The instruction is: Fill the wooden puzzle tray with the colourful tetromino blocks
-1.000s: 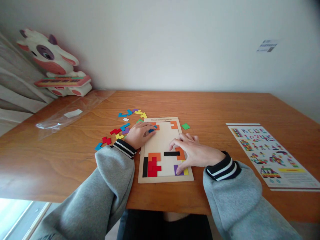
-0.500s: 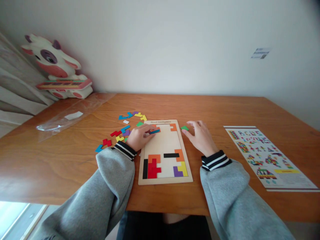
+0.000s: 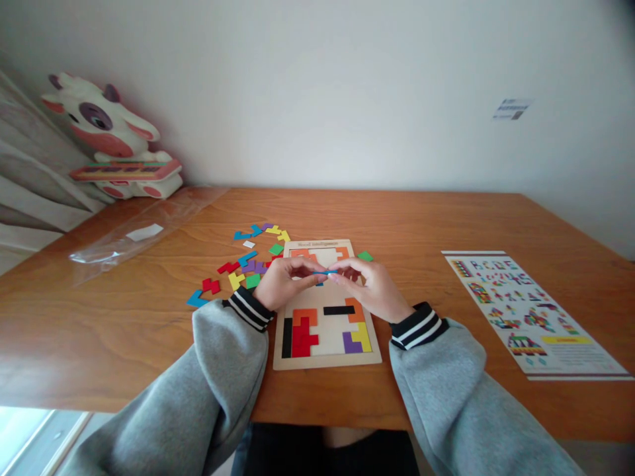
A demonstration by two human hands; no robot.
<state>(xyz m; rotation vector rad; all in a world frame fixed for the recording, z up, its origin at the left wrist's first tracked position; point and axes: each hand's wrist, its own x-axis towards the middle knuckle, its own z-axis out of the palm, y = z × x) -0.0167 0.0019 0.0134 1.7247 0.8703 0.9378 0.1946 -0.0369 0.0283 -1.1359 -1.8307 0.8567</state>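
Between the fingertips of both hands is a blue puzzle piece (image 3: 325, 272), held above the upper half of a wooden puzzle board (image 3: 328, 363). My left hand (image 3: 284, 281) pinches its left end, and my right hand (image 3: 372, 284) grips the right end. Fingers cover much of the piece, so its full shape is hidden. Inside the board lie a red block (image 3: 301, 338), a black bar (image 3: 338, 310), a purple piece (image 3: 351, 342), a yellow piece (image 3: 366, 336) and several orange pieces (image 3: 304, 316). Another black bar (image 3: 287, 338) stands along the board's left side.
Loose coloured pieces, such as a yellow one (image 3: 237, 281), are scattered left of the board. One green piece (image 3: 365, 256) rests at its right. A printed pattern sheet (image 3: 536, 311) lies far right. Clear plastic wrap (image 3: 114, 248) and a cow toy keyboard (image 3: 129, 170) are at the left.
My left hand has carried the blue piece right, toward the board's middle. My right hand has come left from beside the green piece and now holds the blue piece too.
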